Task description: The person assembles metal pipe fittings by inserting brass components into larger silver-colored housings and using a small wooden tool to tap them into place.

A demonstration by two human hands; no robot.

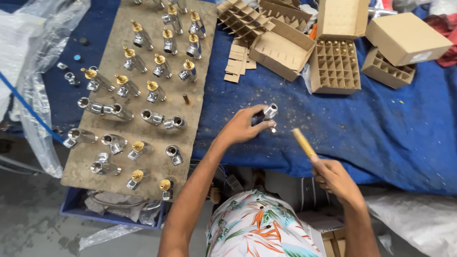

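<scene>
At the far left I see clear plastic sheeting (33, 57) draped over the edge of the tabletop (381, 133), which is covered in blue cloth. Next to it lies a brown board (143, 95) carrying rows of chrome valve bodies (157, 116), many with brass tops. Moving right, my left hand (240, 128) has its grip clenched around 1 chrome valve fitting (270, 112), held just above the blue cloth near the tabletop's front edge. Just beside it, my right hand (335, 178) grips a wooden handle (303, 143), its end pointing toward the fitting; I cannot tell what tool it belongs to. Farther back, cardboard boxes with divider grids (335, 66) sit open.
</scene>
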